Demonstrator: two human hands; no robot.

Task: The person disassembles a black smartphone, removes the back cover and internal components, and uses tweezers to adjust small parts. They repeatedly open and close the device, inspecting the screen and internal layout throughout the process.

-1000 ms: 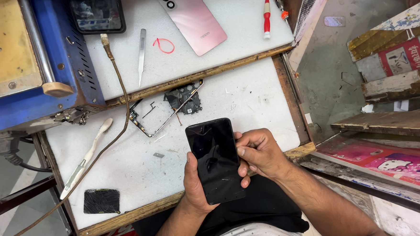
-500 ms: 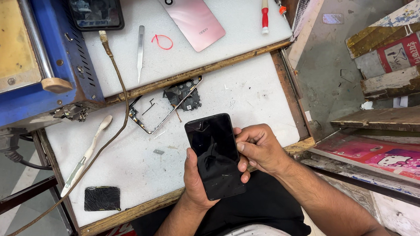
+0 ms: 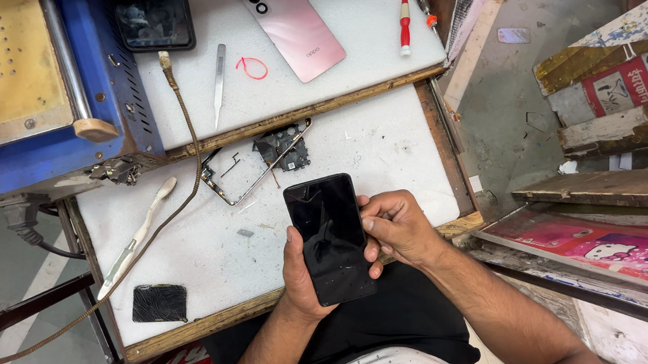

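A black phone (image 3: 329, 237) with a dark, scuffed screen is held over the near edge of the white worktable (image 3: 195, 255). My left hand (image 3: 299, 275) cradles it from below and behind, thumb on its left edge. My right hand (image 3: 396, 226) grips its right edge, fingers curled against the side. A bare metal phone frame (image 3: 246, 171) with a dark circuit part lies on the table just beyond the phone.
A white toothbrush (image 3: 135, 240) and a black cracked glass piece (image 3: 159, 303) lie at the left. A pink phone back cover (image 3: 292, 28), tweezers (image 3: 218, 84), red screwdrivers (image 3: 405, 15) and a blue machine (image 3: 46, 93) sit on the upper shelf. Boards lie on the right.
The phone and both hands stay in nearly the same place; the view has shifted slightly. My grip looks unchanged.
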